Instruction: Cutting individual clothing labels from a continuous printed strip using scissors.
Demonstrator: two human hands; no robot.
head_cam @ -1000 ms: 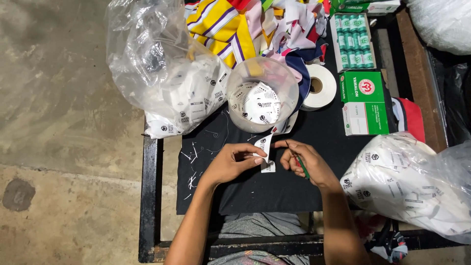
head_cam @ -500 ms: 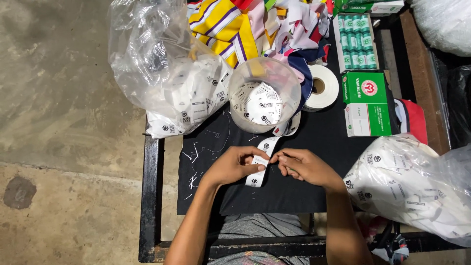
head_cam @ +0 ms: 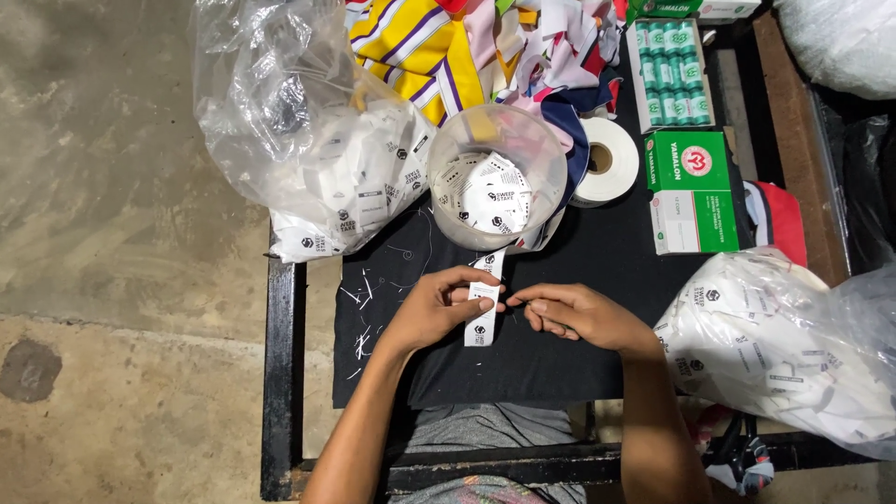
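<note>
- The left hand [head_cam: 439,308] is closed in a pinch, thumb and fingers holding a white woven label strip printed in black [head_cam: 483,303], which runs from the hand up toward the tub and hangs a little below the fingers.
- The right hand [head_cam: 574,315] is loosely curled, with its fingertips [head_cam: 519,301] just beside the strip at the left thumb; something thin seems tucked in its palm, but what it is cannot be told.
- Judged from this, the step in hand is parting or folding one label off the strip, with both hands meeting at the same spot on it.
- The next move would call for the left pinch to keep the strip steady while the right fingertips take a fine, exact hold at the joint between labels.
- Just beyond the hands stands a clear round plastic tub of white labels [head_cam: 495,182], which the strip's upper end reaches.
- Beyond and to the left of the left hand lies a clear plastic bag stuffed with white labels [head_cam: 308,140].
- To the right of the right hand sits a second clear bag of white labels [head_cam: 793,345].
- Beyond the right hand are a white tape roll [head_cam: 607,173], a green and white cardboard box [head_cam: 691,191] and a tray of green thread spools [head_cam: 674,75].
- Under both hands is a black cloth-covered table [head_cam: 579,261], with white snippets to the left of the left wrist.
</note>
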